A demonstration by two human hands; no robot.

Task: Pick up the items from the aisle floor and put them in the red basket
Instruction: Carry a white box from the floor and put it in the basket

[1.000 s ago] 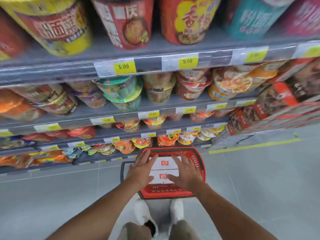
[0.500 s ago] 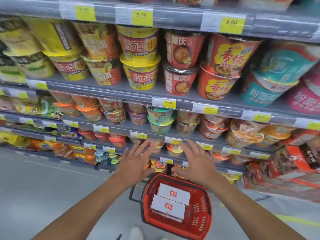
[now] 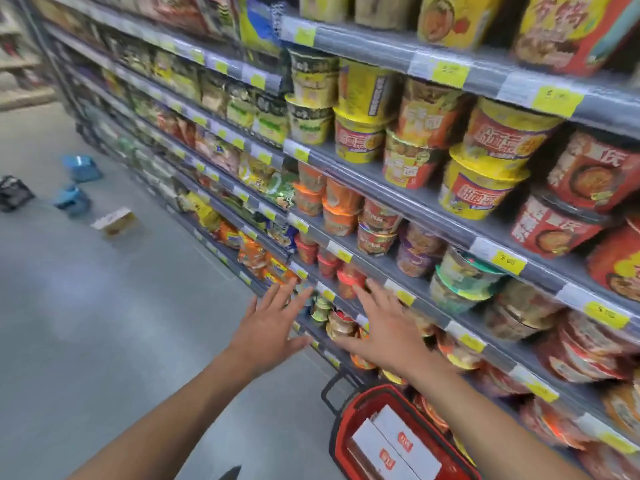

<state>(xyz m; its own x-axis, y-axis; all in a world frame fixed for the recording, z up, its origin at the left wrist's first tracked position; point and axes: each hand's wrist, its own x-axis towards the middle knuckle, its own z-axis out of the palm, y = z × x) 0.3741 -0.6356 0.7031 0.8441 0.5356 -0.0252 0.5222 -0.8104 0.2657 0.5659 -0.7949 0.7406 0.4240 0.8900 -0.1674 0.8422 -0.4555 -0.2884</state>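
Observation:
The red basket (image 3: 348,414) stands on the floor at the bottom, close to the shelves, with two white boxes (image 3: 398,445) lying in it. My left hand (image 3: 268,327) and my right hand (image 3: 388,327) are raised above and beyond it, fingers spread and holding nothing. Far up the aisle on the floor lie a yellow-and-white box (image 3: 116,221), two blue packs (image 3: 72,200) (image 3: 82,168) and a dark item (image 3: 14,194) at the left edge.
Shelves (image 3: 381,188) full of cup noodles and snack bags run along the right side, with yellow price tags on their edges. Grey floor (image 3: 104,323) stretches to the left. Another shelf unit shows at the far top left.
The view has swung up and left along the aisle. Both hands have lifted away from the basket, which has dropped to the bottom of the view. The items on the floor have come into sight.

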